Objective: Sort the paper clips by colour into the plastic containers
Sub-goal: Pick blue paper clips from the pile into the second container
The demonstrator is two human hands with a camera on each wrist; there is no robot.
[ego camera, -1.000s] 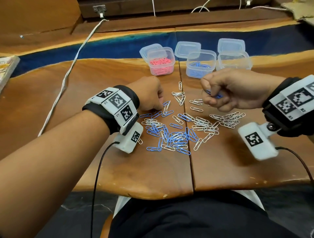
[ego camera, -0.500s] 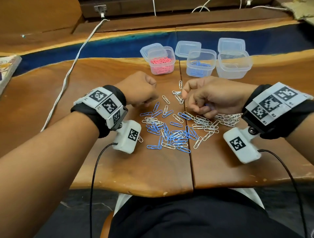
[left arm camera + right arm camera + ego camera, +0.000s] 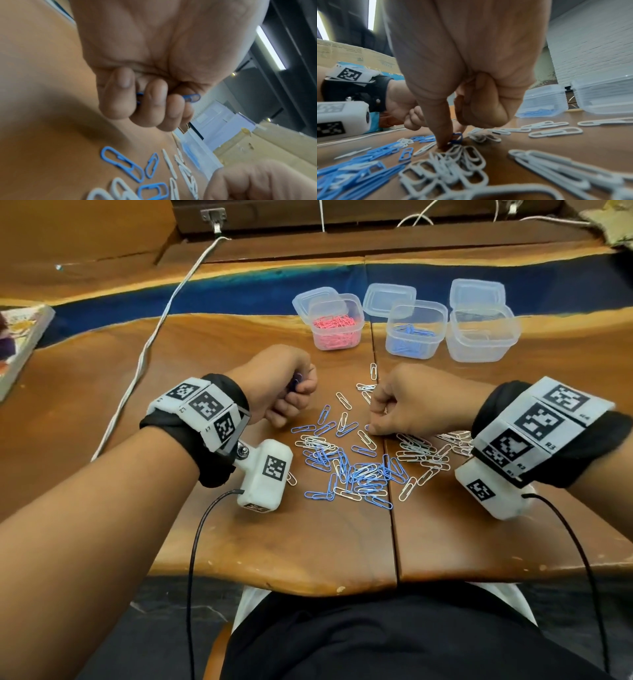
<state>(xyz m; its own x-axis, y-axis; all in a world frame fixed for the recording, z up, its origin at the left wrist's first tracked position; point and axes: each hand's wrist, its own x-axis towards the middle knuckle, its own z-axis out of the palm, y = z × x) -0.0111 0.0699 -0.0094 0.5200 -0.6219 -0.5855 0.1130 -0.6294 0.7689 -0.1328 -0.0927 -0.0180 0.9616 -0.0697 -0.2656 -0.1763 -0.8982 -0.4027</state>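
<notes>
The left hand [image 3: 282, 386], left of centre in the head view, is curled into a fist around several blue paper clips [image 3: 191, 97], whose ends poke out between the closed fingers [image 3: 118, 93] in the left wrist view; it seems to serve as a store, so that one trip to a tub carries many clips rather than one. The right hand [image 3: 414, 402], just right of centre, has most fingers folded into the palm while one finger [image 3: 440, 121] points straight down with the thumb close behind it, nipping a single blue clip [image 3: 456, 137] at the tabletop; the folded fingers probably keep the neighbouring clips from being dragged along. The loose pile of blue and white clips [image 3: 359, 463] lies on the wooden table [image 3: 239, 542] between and below the two hands, the whites gathered more toward the right, likely because blue is being picked out first. Along the upper middle of the head view stand three open clear plastic tubs in a row, each with its lid lying behind it: the left tub [image 3: 337, 323] holds pink clips, the middle tub [image 3: 416, 330] some blue ones, and the right tub [image 3: 481, 335] shows only a few pale clips, hard to make out. No pink remains on the table, so that colour looks finished.
</notes>
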